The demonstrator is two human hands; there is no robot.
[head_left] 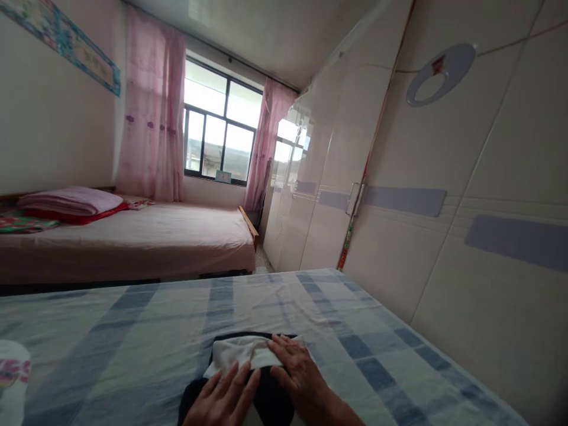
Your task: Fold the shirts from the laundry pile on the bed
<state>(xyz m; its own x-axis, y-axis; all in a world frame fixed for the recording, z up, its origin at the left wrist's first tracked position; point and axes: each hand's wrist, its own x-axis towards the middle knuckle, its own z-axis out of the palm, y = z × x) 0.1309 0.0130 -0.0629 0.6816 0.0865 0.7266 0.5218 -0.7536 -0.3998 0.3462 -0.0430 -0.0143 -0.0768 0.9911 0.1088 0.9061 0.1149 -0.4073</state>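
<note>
A black and white garment (242, 355) lies folded on the blue checked bedsheet (133, 331) at the bottom centre of the head view. My left hand (226, 399) rests flat on it with fingers stretched out. Beside it, my right hand (297, 370) presses flat on the white part of the cloth, fingers spread. Neither hand grips anything.
A second bed with a pink sheet (133, 236) and folded pink bedding (71, 201) stands beyond. A white wardrobe (399, 195) lines the right side. Pink curtains (153, 118) frame a window (219, 130). A white object (11, 373) lies at the left edge.
</note>
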